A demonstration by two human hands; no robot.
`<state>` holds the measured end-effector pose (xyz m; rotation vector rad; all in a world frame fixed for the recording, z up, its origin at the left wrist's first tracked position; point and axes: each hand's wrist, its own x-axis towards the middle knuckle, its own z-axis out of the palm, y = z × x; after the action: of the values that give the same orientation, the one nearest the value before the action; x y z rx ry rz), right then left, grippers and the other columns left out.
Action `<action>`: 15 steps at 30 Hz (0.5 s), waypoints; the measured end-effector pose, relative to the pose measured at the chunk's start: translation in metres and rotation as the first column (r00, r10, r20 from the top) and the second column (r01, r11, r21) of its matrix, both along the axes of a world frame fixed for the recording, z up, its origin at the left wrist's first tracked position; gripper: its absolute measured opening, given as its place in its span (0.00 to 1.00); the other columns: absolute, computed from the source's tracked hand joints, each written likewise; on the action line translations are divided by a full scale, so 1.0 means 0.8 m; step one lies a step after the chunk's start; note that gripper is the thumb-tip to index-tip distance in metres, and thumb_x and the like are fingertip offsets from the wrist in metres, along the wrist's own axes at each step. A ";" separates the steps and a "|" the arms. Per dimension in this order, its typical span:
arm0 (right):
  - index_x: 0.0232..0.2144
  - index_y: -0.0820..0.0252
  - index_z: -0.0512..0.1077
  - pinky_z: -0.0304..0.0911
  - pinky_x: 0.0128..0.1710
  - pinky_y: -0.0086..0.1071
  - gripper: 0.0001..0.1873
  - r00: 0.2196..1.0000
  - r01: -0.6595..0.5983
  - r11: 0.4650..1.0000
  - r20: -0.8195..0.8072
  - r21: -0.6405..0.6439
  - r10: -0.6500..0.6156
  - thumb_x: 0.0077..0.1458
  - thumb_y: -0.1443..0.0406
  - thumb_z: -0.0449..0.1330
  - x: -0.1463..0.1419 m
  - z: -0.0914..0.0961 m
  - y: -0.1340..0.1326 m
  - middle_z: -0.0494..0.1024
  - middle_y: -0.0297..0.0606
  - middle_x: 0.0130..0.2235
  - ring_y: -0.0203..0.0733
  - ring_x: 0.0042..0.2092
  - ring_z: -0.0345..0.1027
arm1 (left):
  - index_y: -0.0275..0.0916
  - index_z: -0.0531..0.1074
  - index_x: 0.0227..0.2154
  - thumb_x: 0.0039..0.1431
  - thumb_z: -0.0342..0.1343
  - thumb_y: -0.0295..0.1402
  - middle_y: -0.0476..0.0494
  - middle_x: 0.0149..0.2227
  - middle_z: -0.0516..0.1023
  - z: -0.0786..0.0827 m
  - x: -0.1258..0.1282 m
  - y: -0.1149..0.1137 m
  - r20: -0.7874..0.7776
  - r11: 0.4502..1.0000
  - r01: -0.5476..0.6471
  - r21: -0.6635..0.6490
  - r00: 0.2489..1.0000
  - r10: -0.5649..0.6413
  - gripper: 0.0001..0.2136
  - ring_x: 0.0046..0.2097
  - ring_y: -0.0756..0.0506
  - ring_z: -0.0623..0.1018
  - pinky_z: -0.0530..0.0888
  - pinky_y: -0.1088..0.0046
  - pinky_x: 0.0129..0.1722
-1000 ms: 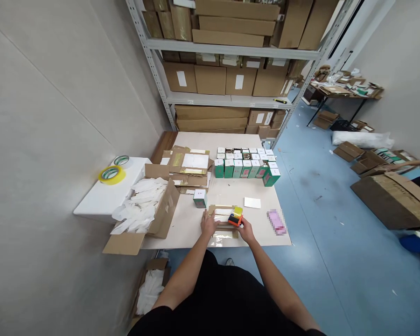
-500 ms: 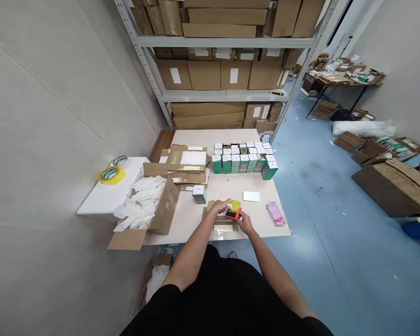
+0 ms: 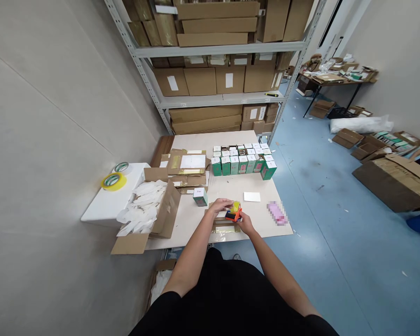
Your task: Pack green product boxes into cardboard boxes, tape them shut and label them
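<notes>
My right hand (image 3: 245,224) is wrapped round an orange tape dispenser (image 3: 233,213) with a yellow roll, held over a small flat cardboard box (image 3: 224,228) at the near edge of the table (image 3: 231,189). My left hand (image 3: 221,205) rests with curled fingers on the far end of that box, touching the dispenser's front. A single green and white carton (image 3: 200,196) stands just left of my hands.
Rows of green cartons (image 3: 241,161) stand mid-table, flattened cardboard (image 3: 185,168) to their left. An open box of white bags (image 3: 145,210) hangs off the left edge. Tape rolls (image 3: 114,181) sit on a white side table. A white card (image 3: 252,197) and a pink object (image 3: 277,213) lie right. Shelving (image 3: 217,70) stands behind.
My left hand moved from the box's left end up to the dispenser's front. The right hand kept the dispenser over the box. The camera shifted slightly.
</notes>
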<state>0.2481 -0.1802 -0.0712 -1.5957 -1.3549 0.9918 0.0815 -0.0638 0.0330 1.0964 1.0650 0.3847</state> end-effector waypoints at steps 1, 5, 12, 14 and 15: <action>0.36 0.56 0.74 0.68 0.42 0.37 0.12 1.000 0.003 1.000 -0.005 0.000 -0.003 0.46 0.62 0.61 0.000 0.000 0.000 0.81 0.38 0.39 0.47 0.40 0.73 | 0.35 0.80 0.38 0.45 0.72 0.46 0.40 0.39 0.83 0.000 -0.001 0.000 0.010 1.000 0.009 0.007 1.000 -0.009 0.22 0.41 0.45 0.80 0.73 0.72 0.41; 0.35 0.56 0.74 0.69 0.41 0.37 0.12 0.999 0.025 1.000 -0.021 0.009 -0.024 0.45 0.61 0.62 -0.001 0.001 0.003 0.81 0.38 0.38 0.47 0.38 0.73 | 0.36 0.76 0.41 0.39 0.76 0.36 0.46 0.34 0.80 -0.004 -0.002 -0.001 0.121 0.997 -0.065 0.052 0.991 0.058 0.25 0.37 0.48 0.79 0.74 0.69 0.44; 0.35 0.57 0.75 0.69 0.43 0.38 0.13 0.999 0.002 1.000 -0.042 0.022 -0.001 0.44 0.60 0.63 -0.001 0.003 0.008 0.82 0.38 0.37 0.48 0.39 0.74 | 0.38 0.74 0.54 0.43 0.73 0.31 0.39 0.48 0.79 -0.017 -0.003 -0.004 0.261 0.982 -0.159 0.100 0.957 0.128 0.32 0.45 0.46 0.80 0.74 0.66 0.50; 0.35 0.56 0.75 0.69 0.43 0.38 0.13 0.999 0.004 1.000 -0.045 0.026 -0.002 0.44 0.60 0.63 -0.001 0.003 0.008 0.82 0.38 0.37 0.48 0.38 0.74 | 0.37 0.73 0.56 0.43 0.73 0.29 0.35 0.51 0.79 -0.019 -0.001 -0.004 0.288 0.984 -0.169 0.057 0.946 0.146 0.33 0.47 0.46 0.80 0.74 0.66 0.51; 0.35 0.56 0.75 0.69 0.43 0.39 0.13 0.999 0.005 1.000 -0.045 0.026 -0.003 0.44 0.60 0.63 -0.001 0.003 0.008 0.82 0.37 0.37 0.48 0.38 0.74 | 0.36 0.73 0.56 0.44 0.73 0.28 0.34 0.51 0.80 -0.020 0.000 -0.003 0.301 0.985 -0.170 0.034 0.941 0.152 0.33 0.47 0.46 0.80 0.74 0.66 0.51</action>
<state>0.2470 -0.1737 -0.0689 -1.5469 -1.3285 0.9976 0.0813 -0.0660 0.0170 0.9693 0.8806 0.6950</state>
